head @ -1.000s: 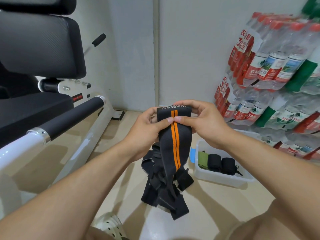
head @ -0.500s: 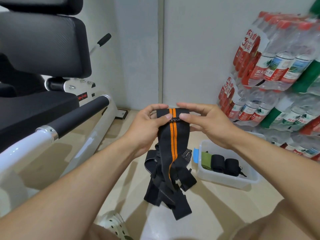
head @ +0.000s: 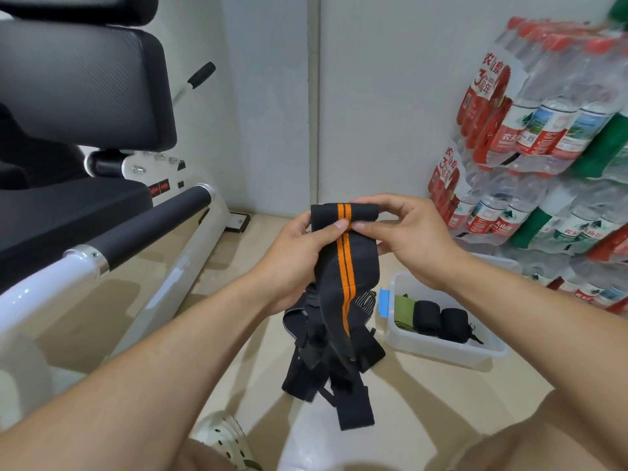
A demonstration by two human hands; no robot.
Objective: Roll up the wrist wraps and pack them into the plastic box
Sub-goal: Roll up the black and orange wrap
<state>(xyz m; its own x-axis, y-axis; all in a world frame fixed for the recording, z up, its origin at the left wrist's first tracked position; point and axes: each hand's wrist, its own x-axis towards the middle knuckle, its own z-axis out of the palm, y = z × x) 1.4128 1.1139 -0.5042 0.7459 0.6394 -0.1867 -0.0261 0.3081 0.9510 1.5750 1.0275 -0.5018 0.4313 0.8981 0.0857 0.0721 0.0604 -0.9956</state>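
Nearest the camera, loose black wrist wraps (head: 326, 365) hang in a bundle above the floor (head: 407, 402). Above them, the orange-striped wrap (head: 345, 253) is held upright between both hands. The left hand (head: 299, 256) grips its left edge, thumb on the stripe; the right hand (head: 407, 239) pinches the folded top, its fingers (head: 390, 207) curled over the roll just started. To roll well, the stripe should likely stay centred and both edges flush, with steady tension at each turn. Beyond, the plastic box (head: 441, 348) sits on the floor holding one green and two black rolls. Bottled water packs (head: 543, 130) stand farther back.
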